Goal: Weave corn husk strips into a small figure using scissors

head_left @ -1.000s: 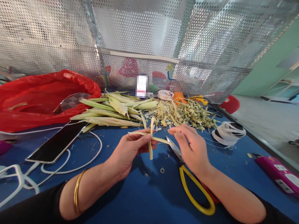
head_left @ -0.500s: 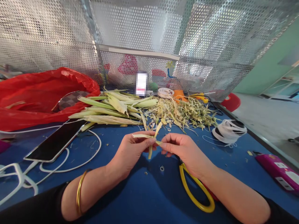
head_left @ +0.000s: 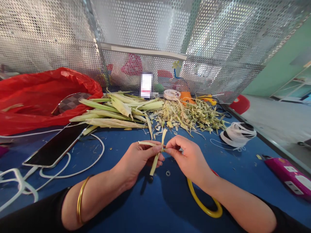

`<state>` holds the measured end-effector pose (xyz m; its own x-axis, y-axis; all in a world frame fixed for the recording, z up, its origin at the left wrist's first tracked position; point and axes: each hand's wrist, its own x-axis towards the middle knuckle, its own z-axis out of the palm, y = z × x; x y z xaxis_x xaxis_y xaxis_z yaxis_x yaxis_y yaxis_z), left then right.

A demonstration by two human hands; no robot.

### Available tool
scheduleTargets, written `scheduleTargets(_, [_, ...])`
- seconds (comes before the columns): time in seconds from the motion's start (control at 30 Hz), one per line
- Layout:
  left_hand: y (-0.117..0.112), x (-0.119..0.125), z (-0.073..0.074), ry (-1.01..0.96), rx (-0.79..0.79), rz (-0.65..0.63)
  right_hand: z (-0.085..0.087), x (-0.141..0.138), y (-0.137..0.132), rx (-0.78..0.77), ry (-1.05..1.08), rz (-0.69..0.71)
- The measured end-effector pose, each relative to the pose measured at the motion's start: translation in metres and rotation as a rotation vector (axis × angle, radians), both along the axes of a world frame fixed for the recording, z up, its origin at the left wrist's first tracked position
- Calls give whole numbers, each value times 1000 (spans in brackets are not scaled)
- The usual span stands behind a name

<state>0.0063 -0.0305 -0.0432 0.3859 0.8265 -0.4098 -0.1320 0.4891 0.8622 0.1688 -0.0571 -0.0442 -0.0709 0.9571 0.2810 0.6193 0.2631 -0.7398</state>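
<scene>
Two pale crossed leaf strips (head_left: 155,152) are held above the blue table (head_left: 126,200). My left hand (head_left: 138,158) pinches them where they cross, thumb on top. My right hand (head_left: 187,158) is closed in a pinch on the end of the horizontal strip, right beside the left fingertips. Under my right wrist lie scissors with a yellow handle loop (head_left: 204,204); the blades are hidden. A small ring (head_left: 167,173) lies on the table below the hands.
A pile of long green leaves (head_left: 114,111) and a heap of cut scraps (head_left: 194,116) lie behind the hands. A phone (head_left: 58,144) with white cable (head_left: 80,168) sits left, before a red plastic bag (head_left: 36,97). A white cord spool (head_left: 238,134) and a magenta case (head_left: 286,176) are right. Perforated metal walls stand behind.
My right hand has moved left, off the scissors, and closed on the strip next to my left fingertips. The upright strip has tilted, and the scissor blades are now hidden.
</scene>
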Motion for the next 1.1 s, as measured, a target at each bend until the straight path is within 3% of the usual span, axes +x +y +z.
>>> scheduleTargets(0.27, [2, -3, -3, -41, -146, -14, -7, -1, -2, 323, -332, -5])
scheduleTargets(0.33, [2, -4, -4, -46, -129, -26, -7, -1, -2, 309, -324, -13])
scheduleTargets(0.5, [4, -6, -2, -20, -43, -59, -3, 1, -1, 95, -91, -8])
scheduleTargets(0.67, [11, -8, 7, 67, 132, -146, 2, 3, 2, 42, 23, 3])
scheduleTargets(0.9, [24, -12, 3, 255, 499, 49, 6, 4, 1, -37, 67, 10])
scheduleTargets(1.1, [21, -15, 15, 444, 805, 3, 6, 3, 1, -18, 47, 10])
